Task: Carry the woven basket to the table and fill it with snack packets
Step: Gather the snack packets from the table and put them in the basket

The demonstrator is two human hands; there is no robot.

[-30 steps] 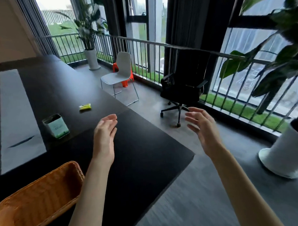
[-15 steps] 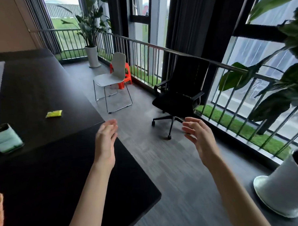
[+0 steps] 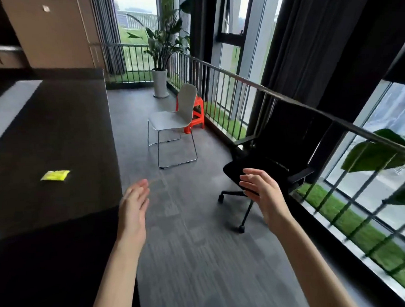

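- A dark table fills the left of the frame.
- 1 yellow snack packet lies flat on it, at middle left, near its right edge.

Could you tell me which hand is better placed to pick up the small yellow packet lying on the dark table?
The left hand. It hangs open beside the dark table's edge, nearer the small yellow packet. The right hand, also open and empty, is out over the floor in front of the black office chair.

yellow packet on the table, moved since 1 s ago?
No. The yellow packet sits at the same spot near the table edge; only the camera turned right.
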